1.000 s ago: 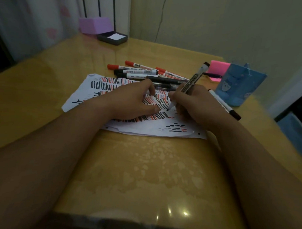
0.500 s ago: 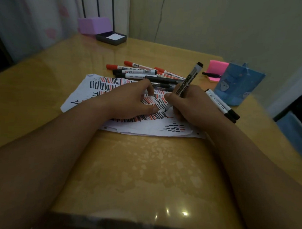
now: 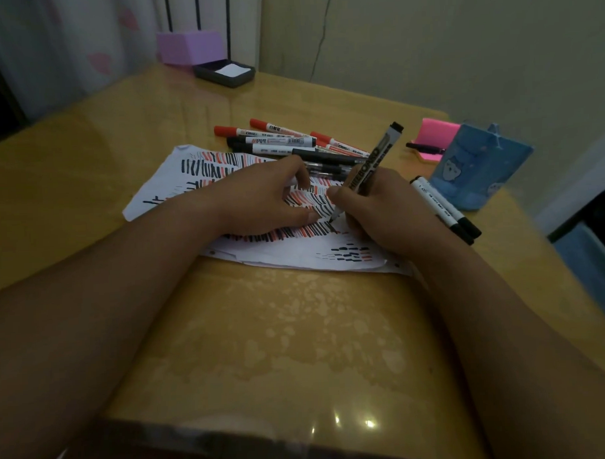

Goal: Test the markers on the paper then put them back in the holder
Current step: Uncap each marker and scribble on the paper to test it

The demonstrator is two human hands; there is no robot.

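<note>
1. Nearest us, two bare forearms reach over a glossy yellow-wood table (image 3: 264, 351), its clear cover mottled with pale patches and catching two small glints of light.

2. Our left hand (image 3: 262, 199) lies on the paper (image 3: 295, 253), fingers loosely spread and holding nothing, pressing the sheet flat.

3. Our right hand (image 3: 386, 212) pinches a black marker (image 3: 371, 168) between thumb and fingers, tilted back to the right, its tip touching the paper just beside the left thumb. We read "WHITEBOARD" in pale capitals down its barrel.

4. The paper is a white, slightly crumpled sheet with an uneven edge, covered in rows of short black and red strokes; a smaller cluster of dashes sits near its front right corner.

5. Two white-barrelled markers with black caps (image 3: 444, 207) lie side by side on the table, just right of our right hand. Their print is too small to read.

6. Beyond the paper we see a loose pile of markers (image 3: 284, 144), red-capped and black-capped, white barrels bearing labels we cannot make out.

7. The holder (image 3: 480, 168), a blue box printed with small cartoon faces, stands at the far right, near the table edge.

8. Behind it lies a bright pink pad (image 3: 435, 135) with a dark pen across it.

9. Farthest off, a dark tray (image 3: 225, 74) holding white notes sits before a lilac box (image 3: 190, 46), by the wall.
</note>
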